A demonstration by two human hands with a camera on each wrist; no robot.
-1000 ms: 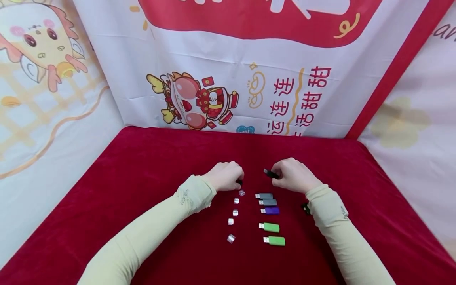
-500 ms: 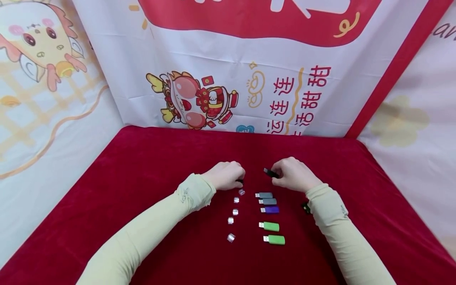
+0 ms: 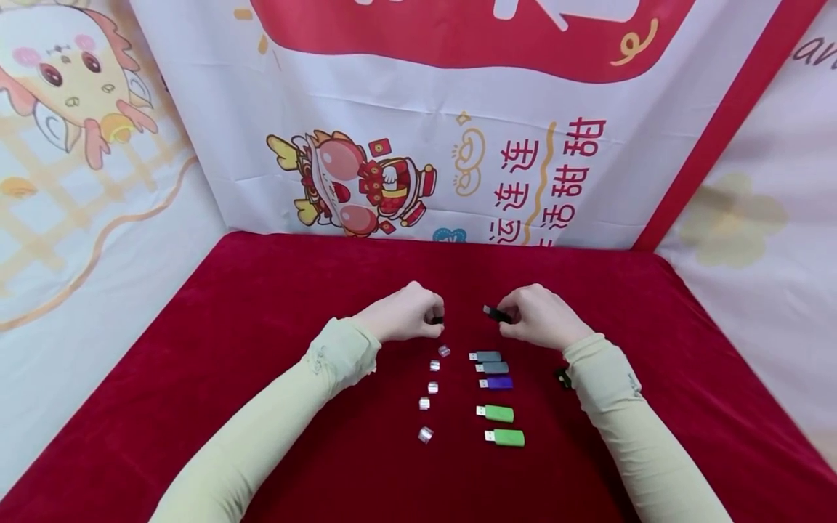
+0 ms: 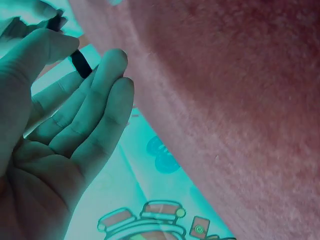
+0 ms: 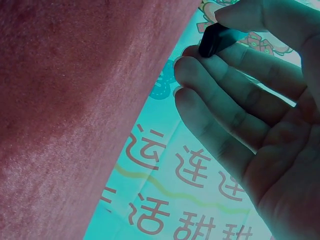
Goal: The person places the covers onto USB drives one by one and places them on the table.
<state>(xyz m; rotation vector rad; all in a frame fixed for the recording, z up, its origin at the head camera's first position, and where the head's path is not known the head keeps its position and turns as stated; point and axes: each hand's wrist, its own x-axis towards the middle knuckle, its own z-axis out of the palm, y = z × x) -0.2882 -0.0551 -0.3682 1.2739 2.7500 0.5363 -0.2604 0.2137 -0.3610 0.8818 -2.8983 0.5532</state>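
Note:
My left hand (image 3: 408, 312) pinches a small black piece, probably a cap (image 4: 81, 64), between thumb and fingers. Its far side is hidden by the fingers. Opposite it, my right hand (image 3: 539, 314) grips a black USB flash drive (image 3: 497, 314), whose plug points left toward the left hand. A gap separates the two hands. Nearer me lie two grey flash drives (image 3: 487, 357), a purple one (image 3: 498, 383) and two green ones (image 3: 500, 413), plugs to the left. Several clear caps (image 3: 433, 388) form a rough column to their left.
A small dark object (image 3: 562, 377) lies by the right sleeve, which partly covers it. Red cloth (image 3: 294, 290) covers the table. Printed white hangings (image 3: 392, 87) stand behind and at both sides.
My left hand has risen off the cloth and shifted slightly back and left, with the black piece in its fingers. The right hand and its black flash drive hold nearly still.

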